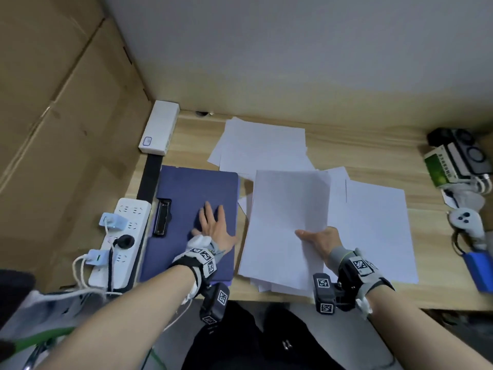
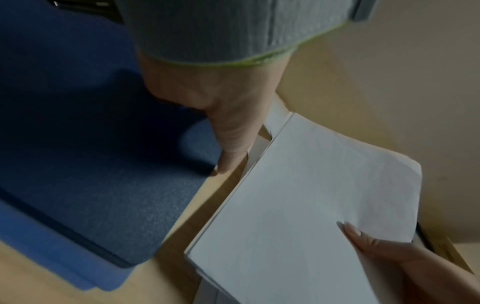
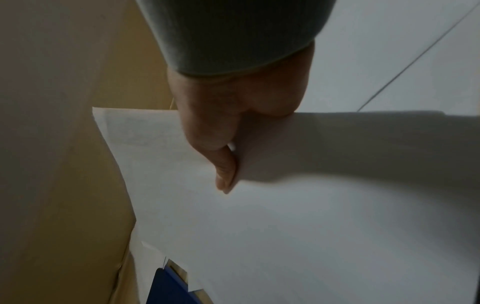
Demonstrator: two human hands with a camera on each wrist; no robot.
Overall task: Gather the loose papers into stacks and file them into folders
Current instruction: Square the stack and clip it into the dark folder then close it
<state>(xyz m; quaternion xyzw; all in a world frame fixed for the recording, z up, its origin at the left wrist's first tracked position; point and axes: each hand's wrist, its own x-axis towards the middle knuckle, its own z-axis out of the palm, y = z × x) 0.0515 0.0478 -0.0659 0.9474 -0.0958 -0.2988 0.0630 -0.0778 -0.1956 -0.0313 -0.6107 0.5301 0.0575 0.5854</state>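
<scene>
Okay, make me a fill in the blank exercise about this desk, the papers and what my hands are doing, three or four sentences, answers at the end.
1. The left hand rests flat on the ____ folder.
2. The right hand holds a sheaf of ____.
3. The folder's metal clip is on its ____ edge.
4. More loose sheets lie near the ____.

Answers: blue; papers; left; wall

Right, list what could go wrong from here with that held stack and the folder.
1. The right hand pinches the paper stack at one edge only; sheets could fan out or slip.
2. The blue folder lies closed under the flat left hand, so filing may stall.
3. The loose sheets behind could be missed.
</scene>
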